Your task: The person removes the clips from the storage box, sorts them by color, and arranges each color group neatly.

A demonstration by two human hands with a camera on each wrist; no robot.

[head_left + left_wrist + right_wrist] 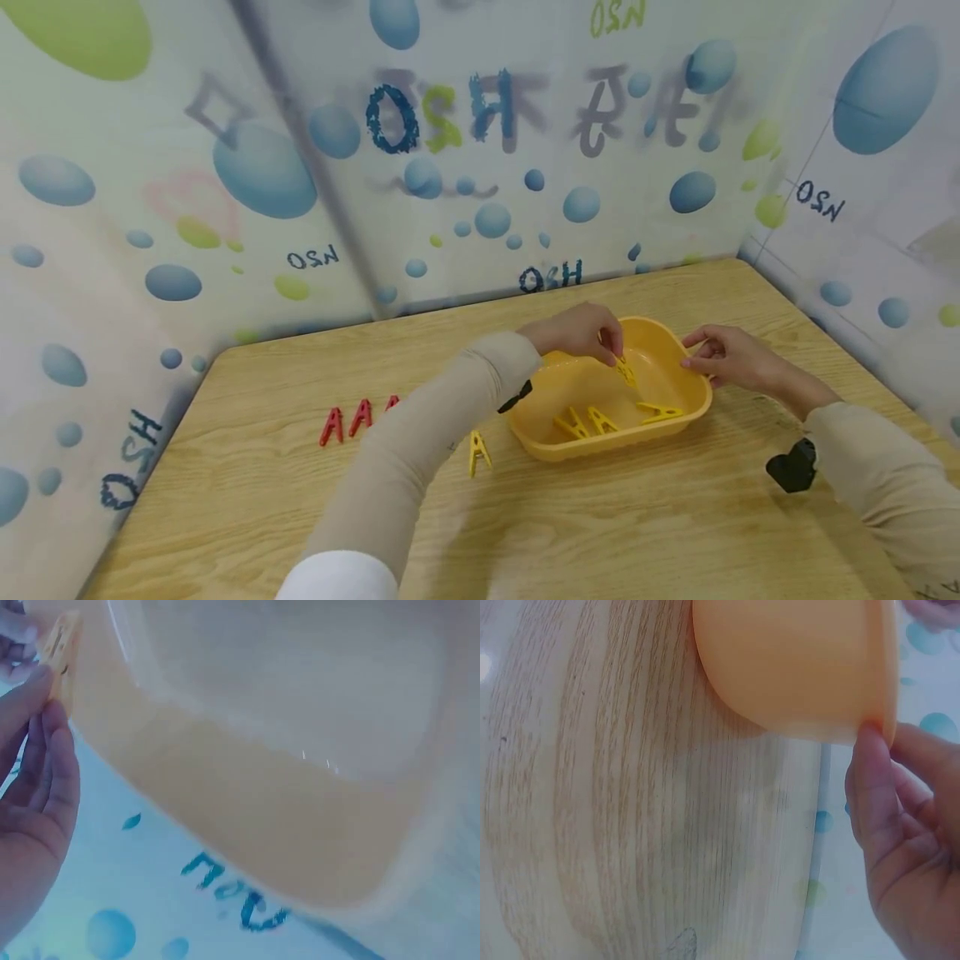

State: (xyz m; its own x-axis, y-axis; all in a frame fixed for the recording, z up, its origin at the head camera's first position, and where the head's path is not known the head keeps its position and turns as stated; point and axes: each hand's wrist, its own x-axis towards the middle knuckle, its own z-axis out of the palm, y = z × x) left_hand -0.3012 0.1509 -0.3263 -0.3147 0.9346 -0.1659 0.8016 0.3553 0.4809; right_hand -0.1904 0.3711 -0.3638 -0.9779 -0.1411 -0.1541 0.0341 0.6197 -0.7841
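Observation:
My left hand pinches a yellow clothespin between thumb and fingers, over the inside of a yellow plastic basin. That clothespin also shows at the upper left of the left wrist view. Three more yellow clothespins lie on the basin's floor. My right hand holds the basin's right end, and in the right wrist view the thumb and fingers pinch its rim. Left of the basin, one yellow clothespin lies on the wooden table.
Red clothespins lie in a row on the table's left side; my left sleeve partly covers the row. The wooden table meets a wall sheet printed with blue and green drops along its back edge.

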